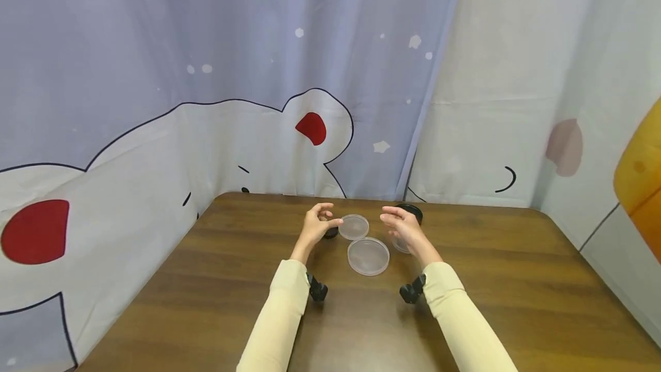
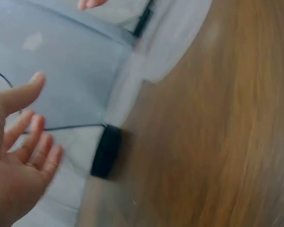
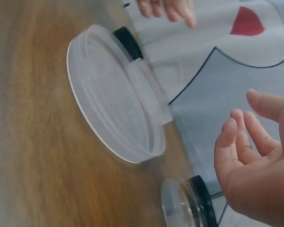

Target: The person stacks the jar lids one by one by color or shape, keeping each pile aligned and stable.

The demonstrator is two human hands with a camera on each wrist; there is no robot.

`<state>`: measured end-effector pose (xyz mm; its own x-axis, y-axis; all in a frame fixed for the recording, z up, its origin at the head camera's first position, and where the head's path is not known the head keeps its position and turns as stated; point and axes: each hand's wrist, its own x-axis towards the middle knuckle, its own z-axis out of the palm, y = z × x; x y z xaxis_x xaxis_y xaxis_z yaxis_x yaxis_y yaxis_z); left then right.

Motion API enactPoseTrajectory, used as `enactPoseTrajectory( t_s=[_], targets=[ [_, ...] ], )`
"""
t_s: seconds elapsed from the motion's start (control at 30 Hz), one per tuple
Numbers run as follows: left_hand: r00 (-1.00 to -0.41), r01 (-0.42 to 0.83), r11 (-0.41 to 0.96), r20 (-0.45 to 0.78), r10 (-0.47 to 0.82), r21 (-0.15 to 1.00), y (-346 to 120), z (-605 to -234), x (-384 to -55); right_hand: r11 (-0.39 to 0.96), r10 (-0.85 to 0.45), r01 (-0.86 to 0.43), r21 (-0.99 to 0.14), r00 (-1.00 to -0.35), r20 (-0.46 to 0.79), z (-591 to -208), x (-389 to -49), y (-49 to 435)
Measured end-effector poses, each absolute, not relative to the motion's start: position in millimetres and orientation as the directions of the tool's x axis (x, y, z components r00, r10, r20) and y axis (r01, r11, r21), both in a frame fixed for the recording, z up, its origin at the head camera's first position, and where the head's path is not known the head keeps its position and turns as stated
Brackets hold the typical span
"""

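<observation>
My left hand (image 1: 314,225) hovers above the table with relaxed fingers and nothing in its grasp. Beside it lies a small black round thing (image 1: 330,233), partly hidden by the hand; it looks dark and low in the left wrist view (image 2: 106,151). Opposite, my right hand (image 1: 406,228) is also raised, its fingers loosely bent and holding nothing. Between the hands lie two shallow clear round plastic lids or dishes: a larger near one (image 1: 368,256) and a smaller far one (image 1: 354,227). A clear container with a black rim (image 3: 191,203) is partly behind my right hand.
The brown wooden table (image 1: 206,303) extends to both sides and toward me. A patterned curtain (image 1: 248,142) hangs along its far edge. Each wrist bears a black camera mount, such as the left one (image 1: 317,289).
</observation>
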<state>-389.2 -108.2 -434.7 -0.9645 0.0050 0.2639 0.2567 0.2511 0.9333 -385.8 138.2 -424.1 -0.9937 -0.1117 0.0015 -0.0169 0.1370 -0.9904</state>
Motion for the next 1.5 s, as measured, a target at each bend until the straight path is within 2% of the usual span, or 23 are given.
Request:
enactPoseTrajectory(
  t_s=[0.17,0.43,0.53,0.83,1.07,1.27,1.5],
  targets=[
    [-0.943,0.33,0.367,0.325,0.076,0.87,-116,-445,-405,0.173,-0.112,-0.014,-0.985,-0.994,-0.005,-438,-403,124],
    [-0.949,0.306,0.519,0.215,0.23,0.798,-118,-450,-414,0.28,-0.117,-0.044,-0.959,-0.993,0.011,-448,-414,103],
    [-0.944,0.317,0.512,0.21,0.256,0.799,-113,-449,-419,0.312,-0.132,-0.057,-0.948,-0.991,0.016,-445,-416,101],
    [-0.962,0.201,0.508,0.07,0.264,0.838,-106,-470,-420,0.368,-0.161,0.04,-0.929,-0.981,-0.107,-457,-410,99],
    [-0.975,0.174,0.464,0.084,0.208,0.869,-111,-462,-427,0.331,-0.186,-0.016,-0.944,-0.981,-0.049,-455,-417,96],
    [-0.967,0.192,0.448,0.091,0.238,0.873,-111,-463,-431,0.301,-0.15,0.016,-0.954,-0.987,-0.064,-455,-419,99],
    [-0.974,0.196,0.367,0.137,0.18,0.909,-114,-465,-429,0.223,-0.174,0.034,-0.974,-0.982,-0.074,-454,-420,96]
  ],
)
